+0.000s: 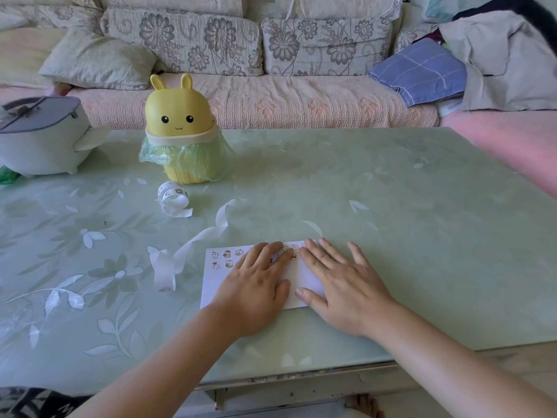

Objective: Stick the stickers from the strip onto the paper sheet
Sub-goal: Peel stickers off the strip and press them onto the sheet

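Note:
A white paper sheet (212,285) lies on the green table near its front edge, with several small cartoon stickers (227,258) along its top left part. My left hand (256,285) lies flat on the sheet's middle, fingers straight. My right hand (340,285) lies flat on the sheet's right end, fingers spread. A long white backing strip (193,245) curls across the table left of the sheet, its near end carrying one sticker (164,289). A small coiled roll of sticker strip (173,197) sits farther back.
A yellow bunny-shaped bin (180,128) with a green bag stands at the back of the glass-topped table (391,221). A grey appliance (39,137) sits at the far left. A sofa with cushions (271,49) runs behind the table.

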The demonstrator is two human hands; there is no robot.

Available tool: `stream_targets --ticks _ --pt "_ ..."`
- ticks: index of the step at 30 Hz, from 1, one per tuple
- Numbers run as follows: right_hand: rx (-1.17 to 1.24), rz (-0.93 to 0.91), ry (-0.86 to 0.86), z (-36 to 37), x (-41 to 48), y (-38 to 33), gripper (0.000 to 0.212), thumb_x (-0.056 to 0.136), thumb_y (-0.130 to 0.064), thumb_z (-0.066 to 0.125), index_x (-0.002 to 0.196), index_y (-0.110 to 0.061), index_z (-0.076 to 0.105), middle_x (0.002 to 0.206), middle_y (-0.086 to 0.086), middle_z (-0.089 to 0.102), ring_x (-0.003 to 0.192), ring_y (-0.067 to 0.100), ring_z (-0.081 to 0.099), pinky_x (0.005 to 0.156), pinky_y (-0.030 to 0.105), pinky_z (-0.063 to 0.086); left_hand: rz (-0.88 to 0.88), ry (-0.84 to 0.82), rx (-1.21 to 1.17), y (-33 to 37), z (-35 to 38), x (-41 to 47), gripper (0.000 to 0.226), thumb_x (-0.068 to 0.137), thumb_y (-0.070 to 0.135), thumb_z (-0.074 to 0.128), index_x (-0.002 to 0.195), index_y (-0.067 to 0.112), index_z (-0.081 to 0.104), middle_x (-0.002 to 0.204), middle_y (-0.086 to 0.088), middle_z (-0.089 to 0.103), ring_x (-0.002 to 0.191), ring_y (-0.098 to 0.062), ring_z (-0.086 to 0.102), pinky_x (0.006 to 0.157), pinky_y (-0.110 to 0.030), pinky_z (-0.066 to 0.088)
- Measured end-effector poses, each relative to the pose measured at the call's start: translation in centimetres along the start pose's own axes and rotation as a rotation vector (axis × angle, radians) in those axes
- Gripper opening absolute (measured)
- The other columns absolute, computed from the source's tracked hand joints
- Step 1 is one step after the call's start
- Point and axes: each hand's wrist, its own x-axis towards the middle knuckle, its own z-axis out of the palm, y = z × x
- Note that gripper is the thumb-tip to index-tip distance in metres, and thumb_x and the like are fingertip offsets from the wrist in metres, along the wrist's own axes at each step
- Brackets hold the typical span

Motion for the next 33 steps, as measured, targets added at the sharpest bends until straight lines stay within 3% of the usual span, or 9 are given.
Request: stream_targets --ticks 3,5,10,18,26,29,33 --pt "0.004 0.026 0.018 0.1 0.0 -1.0 0.111 0.072 -0.077 -0.024 0.161 -0.016 0.004 0.167 -0.001 -0.006 0.154 0.014 -0.009 0.124 0.05 0.0 -0.024 -0.057 0.008 0.0 0.0 0.0 0.082 0.082 0.053 -0.007 0.157 0.024 0.006 0.164 0.007 0.0 0.15 -0.013 -0.007 0.115 -0.023 -0.012" --pt "0.022 0.012 0.029 0.3 0.3 -1.4 0.113 0.071 -0.077 -0.024 0.16 -0.012 -0.001 0.166 0.003 -0.012 0.153 0.015 -0.016 0.124 0.045 -0.005 -0.028 -0.071 0.014 -0.1 0.0 0.1 0.085 0.078 0.054 -0.012 0.157 0.022 -0.004 0.164 0.007 -0.009 0.149 -0.01 -0.015 0.115 -0.024 -0.017" --pt "0.067 -0.078 0.018 0.8 1.0 -1.3 0.109 0.072 -0.078 -0.026 0.16 -0.017 -0.005 0.166 -0.004 -0.014 0.151 0.009 -0.019 0.125 0.041 -0.002 -0.006 -0.076 0.023 -0.4 0.3 0.1 0.082 0.08 0.055 -0.013 0.156 0.023 -0.01 0.163 0.007 -0.014 0.147 -0.008 -0.02 0.117 -0.029 -0.018" --pt "0.041 0.097 0.033 0.5 0.8 -1.7 0.12 0.061 -0.082 -0.034 0.161 -0.025 0.001 0.167 -0.008 -0.009 0.153 0.008 -0.009 0.123 0.054 0.002 0.0 -0.066 0.026 -0.4 0.1 0.0 0.086 0.079 0.057 -0.016 0.156 0.02 -0.008 0.162 0.005 -0.017 0.147 -0.009 -0.02 0.117 -0.029 -0.018" --pt "0.015 0.216 0.008 0.1 0.7 -2.3 0.134 0.052 -0.082 -0.04 0.16 -0.014 -0.001 0.168 0.001 -0.009 0.154 0.013 -0.009 0.124 0.05 0.001 -0.04 -0.059 0.004 -0.3 0.0 -0.2 0.089 0.076 0.06 -0.018 0.155 0.018 -0.009 0.155 0.007 -0.025 0.139 -0.003 -0.028 0.114 -0.027 -0.021" --pt "0.08 0.135 0.02 0.2 0.7 -2.1 0.126 0.058 -0.085 -0.035 0.158 -0.012 -0.012 0.164 0.002 -0.023 0.151 0.013 -0.023 0.125 0.044 -0.005 -0.043 -0.061 -0.002 -0.4 0.0 -0.1 0.088 0.078 0.059 -0.016 0.155 0.018 -0.008 0.16 0.004 -0.021 0.138 -0.004 -0.029 0.113 -0.027 -0.022" --pt "0.12 -0.054 -0.018 0.2 1.4 -1.7 0.112 0.068 -0.085 -0.026 0.158 -0.02 -0.013 0.162 -0.006 -0.027 0.147 0.004 -0.028 0.124 0.035 -0.005 -0.037 -0.09 -0.008 -0.6 0.0 -0.1 0.085 0.077 0.056 -0.017 0.154 0.02 -0.011 0.161 0.004 -0.02 0.14 -0.004 -0.03 0.114 -0.028 -0.021"
